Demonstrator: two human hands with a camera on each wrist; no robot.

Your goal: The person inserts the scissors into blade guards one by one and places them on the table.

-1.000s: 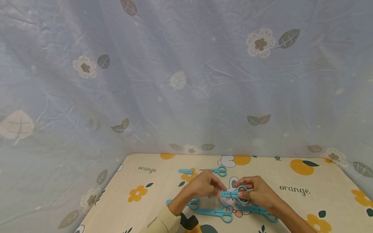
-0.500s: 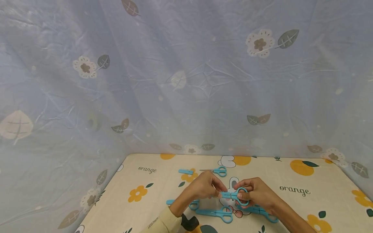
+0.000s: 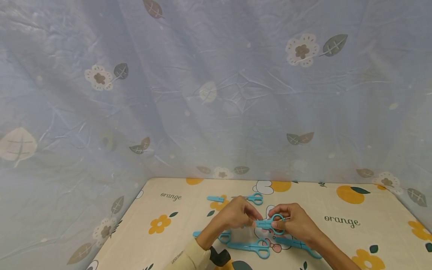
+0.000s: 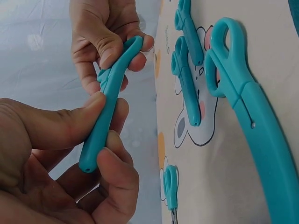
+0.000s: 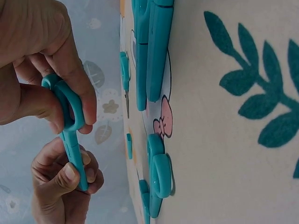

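Note:
Between my hands is a pair of light-blue scissors (image 3: 264,224) with a blue sheath over its blades. My left hand (image 3: 235,215) pinches the sheath (image 4: 96,144) between thumb and fingers, near its tip. The handle loops (image 5: 76,109) are gripped by my right hand (image 3: 298,224), its thumb pressing beside them. The held scissors are raised above the tabletop. Below them lie sheathed blue scissors (image 3: 243,246), and others (image 3: 293,243) rest below my right hand, two side by side in the right wrist view. My left forearm partly hides another pair (image 3: 224,236).
Farther back lie unsheathed scissors (image 3: 257,198) with bare blades, and a loose blue sheath (image 3: 215,198) to their left. A cream cloth (image 3: 185,213) with orange and flower prints covers the table. A pale curtain (image 3: 216,123) hangs behind and at the left.
My right hand and the scissors' handles have shifted slightly left and up, closer to my left hand. My left hand stays nearly in place on the sheath.

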